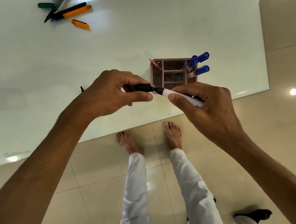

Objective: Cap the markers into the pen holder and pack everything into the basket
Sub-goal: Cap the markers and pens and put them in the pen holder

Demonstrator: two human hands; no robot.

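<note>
My left hand pinches a black cap just in front of the pen holder. My right hand grips a white marker whose black tip end points left at the cap's mouth. Cap and tip touch or nearly touch. The brown pen holder stands on the white table near its front edge, with three blue-capped markers leaning in its right compartment and a pink pen at its left corner. No basket is in view.
At the far left of the table lie several loose markers and caps: an orange marker, an orange cap, a green cap and black pens. The table's front edge runs just below my hands, with tiled floor and my feet beneath.
</note>
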